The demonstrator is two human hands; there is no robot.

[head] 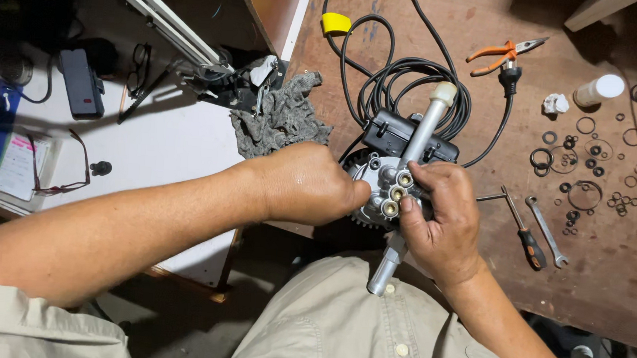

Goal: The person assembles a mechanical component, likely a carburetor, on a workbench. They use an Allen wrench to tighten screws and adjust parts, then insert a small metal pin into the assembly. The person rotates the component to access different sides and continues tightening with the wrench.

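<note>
Worn brown wood made up the workbench [433,30], which ran under both hands and met a white tabletop [171,146] off to the left. The left hand [307,184] was curled into a loose fist, its fingertips pressed against the left face of a grey metal pump head [391,188]; what they pinched there could not be seen. The right hand [442,221] wrapped the pump head from its right side, thumb laid across the brass-ringed ports. A grey metal tube [425,127] passed through that grip, rising beyond the knuckles and reaching down toward the lap. Just beyond the fingers sat a black housing [404,136] with a coiled black cable [408,77] behind it. Right of the right hand lay a screwdriver [522,231] and a spanner [546,232], with scattered rubber O-rings [584,171] farther off. Orange pliers [500,56] lay well beyond, and a grey rag [282,117] rested above the left wrist.
</note>
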